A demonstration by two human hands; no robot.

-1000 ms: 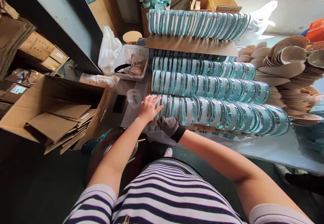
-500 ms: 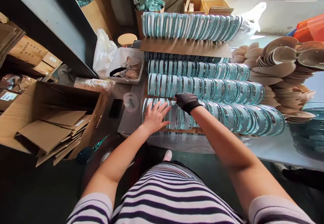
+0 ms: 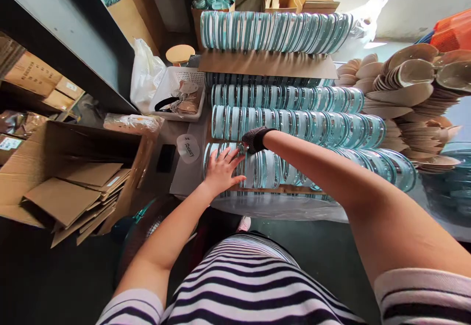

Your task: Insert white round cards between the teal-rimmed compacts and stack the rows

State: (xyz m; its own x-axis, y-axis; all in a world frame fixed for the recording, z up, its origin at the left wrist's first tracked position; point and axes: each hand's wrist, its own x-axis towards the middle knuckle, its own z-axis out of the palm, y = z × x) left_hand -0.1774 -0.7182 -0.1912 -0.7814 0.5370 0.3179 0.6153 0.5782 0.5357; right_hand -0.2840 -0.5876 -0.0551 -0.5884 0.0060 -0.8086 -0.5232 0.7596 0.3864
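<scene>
Rows of clear glass lids with teal rims stand on edge on a table. My left hand is bare, fingers spread flat against the left end of the nearest row of lids. My right hand wears a dark dotted glove and reaches down between the nearest row and the second row. Its fingers are hidden behind the lids. More rows lie behind, and a top row rests on a cardboard sheet.
A white disc with writing and a black phone lie left of the lids. A white basket and a plastic bag sit behind. An open cardboard box of flat cartons stands left. Stacked wooden lids pile up right.
My gloved right hand rose from the front of the nearest row, crossed over it and now dips behind it. My left hand stayed spread on the row's left end.
</scene>
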